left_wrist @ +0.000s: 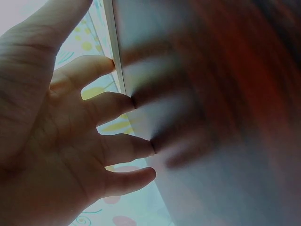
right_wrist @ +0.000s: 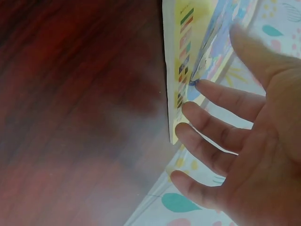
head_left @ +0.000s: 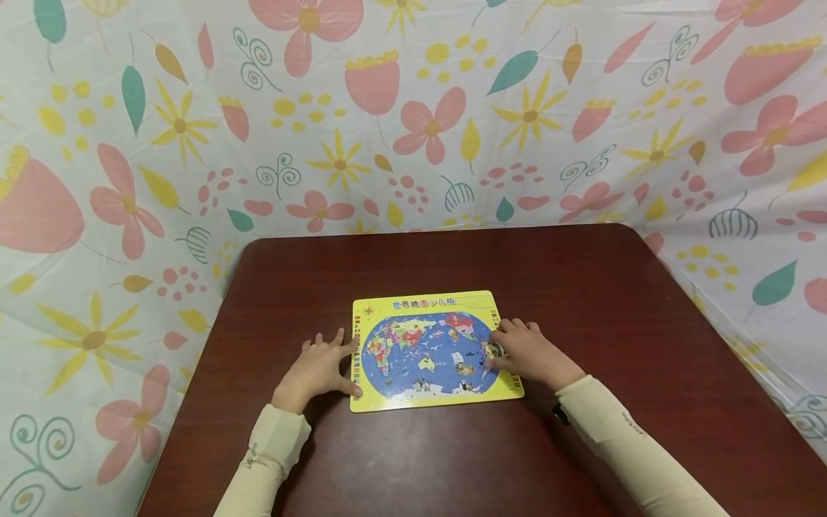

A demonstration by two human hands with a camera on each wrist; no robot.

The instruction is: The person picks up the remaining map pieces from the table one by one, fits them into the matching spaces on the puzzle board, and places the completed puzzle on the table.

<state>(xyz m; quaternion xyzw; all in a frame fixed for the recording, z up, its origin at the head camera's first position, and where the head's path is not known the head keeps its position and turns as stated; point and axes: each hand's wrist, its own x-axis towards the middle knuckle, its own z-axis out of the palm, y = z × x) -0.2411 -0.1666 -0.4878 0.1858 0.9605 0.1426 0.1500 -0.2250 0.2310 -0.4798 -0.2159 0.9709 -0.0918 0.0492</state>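
A yellow-bordered world map puzzle board (head_left: 413, 359) lies flat on the dark red-brown table, its oval blue map printed with coloured lands and animals. My left hand (head_left: 323, 368) is spread at the board's left edge; its thumb touches the lower left corner and its fingertips meet the side. On the right side of the map, my right hand (head_left: 533, 352) pinches a puzzle piece (head_left: 494, 351) between thumb and index finger. The right wrist view shows that piece's edge tilted up from the board at the index fingertip. Much of the piece is hidden by the hand.
The brown table (head_left: 413, 459) has rounded far corners and extends around the board. Behind it and at both sides hangs a white cloth (head_left: 433, 172) patterned with flowers and leaves. A small black object (head_left: 561, 414) shows at the right cuff.
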